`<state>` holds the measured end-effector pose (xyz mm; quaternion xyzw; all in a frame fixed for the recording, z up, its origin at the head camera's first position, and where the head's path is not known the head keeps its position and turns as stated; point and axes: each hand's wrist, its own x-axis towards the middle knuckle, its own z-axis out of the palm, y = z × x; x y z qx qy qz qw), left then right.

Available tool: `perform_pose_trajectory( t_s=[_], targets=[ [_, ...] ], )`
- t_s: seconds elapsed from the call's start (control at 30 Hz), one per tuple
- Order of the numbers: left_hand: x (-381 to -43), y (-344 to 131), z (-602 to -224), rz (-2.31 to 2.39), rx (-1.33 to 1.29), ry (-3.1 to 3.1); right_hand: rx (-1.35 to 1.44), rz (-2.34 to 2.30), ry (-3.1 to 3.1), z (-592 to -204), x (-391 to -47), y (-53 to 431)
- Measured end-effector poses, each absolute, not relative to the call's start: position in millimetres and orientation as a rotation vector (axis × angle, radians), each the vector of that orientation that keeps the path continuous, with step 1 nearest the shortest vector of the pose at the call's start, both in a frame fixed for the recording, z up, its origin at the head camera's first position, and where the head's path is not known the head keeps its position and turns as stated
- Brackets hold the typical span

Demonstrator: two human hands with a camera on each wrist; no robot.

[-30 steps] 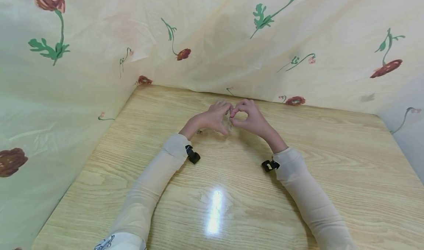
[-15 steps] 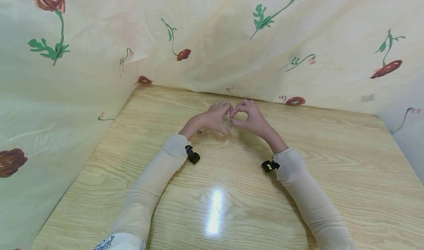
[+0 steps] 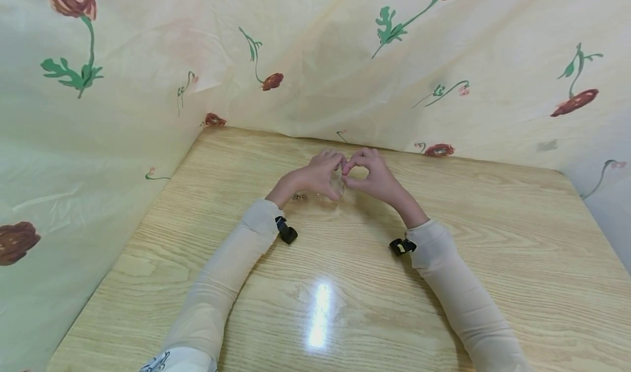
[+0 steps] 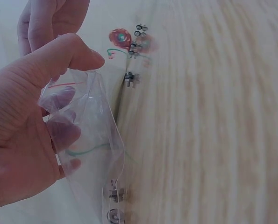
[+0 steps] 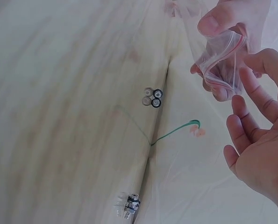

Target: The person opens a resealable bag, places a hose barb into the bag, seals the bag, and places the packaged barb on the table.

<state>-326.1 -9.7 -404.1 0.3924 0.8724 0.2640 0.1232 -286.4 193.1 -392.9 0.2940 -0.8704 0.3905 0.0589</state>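
Between my two hands is a small clear zip bag (image 4: pixel 92 116) with a red line along its mouth. My left hand (image 3: pixel 315 177) holds it near the mouth, thumb on one side and fingers behind the film. At the opposite edge of the mouth, my right hand (image 3: pixel 377 181) has its thumb and forefinger curled together and appears to pinch the film. The other right fingers are loosely bent in the right wrist view. Several small shiny metal parts stand on the table: one a stubby fitting (image 5: pixel 133 204), another like paired rings (image 5: pixel 156 98).
The wood-grain table (image 3: pixel 374 306) is glossy and mirrors the parts. Flowered cloth (image 3: pixel 325 59) hangs along its back and left edges, close behind the hands. Small dark parts (image 3: pixel 299 196) lie beside the left wrist. A black wrist camera (image 3: pixel 287 232) sits at the left cuff.
Both hands keep the same place and pose. Slightly more of the small dark parts beside the left wrist shows now, and the bright line at the bag's lower edge has faded.
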Motion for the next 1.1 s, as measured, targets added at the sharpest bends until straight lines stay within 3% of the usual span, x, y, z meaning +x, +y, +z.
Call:
perform_pose_trajectory(
  t_s=[0.63,1.1],
  targets=[
    [-324.7,-11.1,-403.8,0.749,1.153,2.554,0.835,1.233,-2.69,-386.4,-288.8,202.5],
    [-326.2,-10.2,-404.5,0.79,1.153,2.547,0.928,1.032,-2.817,-379.9,-298.2,236.2]
  ],
)
